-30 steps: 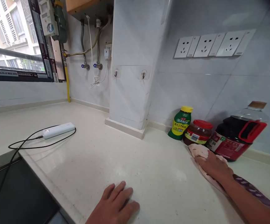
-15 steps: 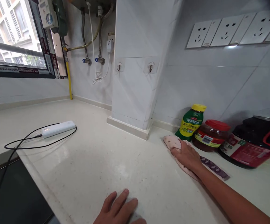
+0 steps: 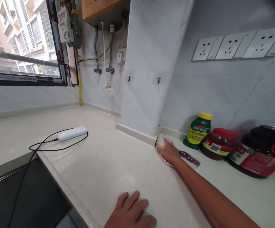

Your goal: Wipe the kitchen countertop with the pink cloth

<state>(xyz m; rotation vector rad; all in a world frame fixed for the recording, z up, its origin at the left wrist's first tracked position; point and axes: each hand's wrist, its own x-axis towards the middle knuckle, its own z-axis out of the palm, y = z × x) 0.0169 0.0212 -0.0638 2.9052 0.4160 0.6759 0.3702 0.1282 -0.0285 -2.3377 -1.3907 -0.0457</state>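
Note:
My right hand (image 3: 169,152) presses a pink cleaning cloth (image 3: 160,141) onto the white countertop (image 3: 99,164), at the inner corner where the wall pillar meets the back wall. The cloth's purple patterned end (image 3: 190,158) trails out to the right, under the wrist. Fingers curl over the cloth, their tips partly hidden. My left hand (image 3: 132,212) lies on the countertop near the bottom of the view, fingers spread, holding nothing. Just right of the cloth stands a green squeeze bottle (image 3: 197,131) with a yellow cap.
Beside the bottle stand a red-lidded jar (image 3: 219,144) and a large dark jug (image 3: 258,152) with a red handle. A white power bank (image 3: 72,133) with a looped black cable (image 3: 36,155) lies on the left. The pillar (image 3: 146,104) juts out over the counter's back.
My right hand has slid the cloth left, away from the bottle and into the corner by the pillar. The camera view has turned slightly left. My left hand remains spread on the counter.

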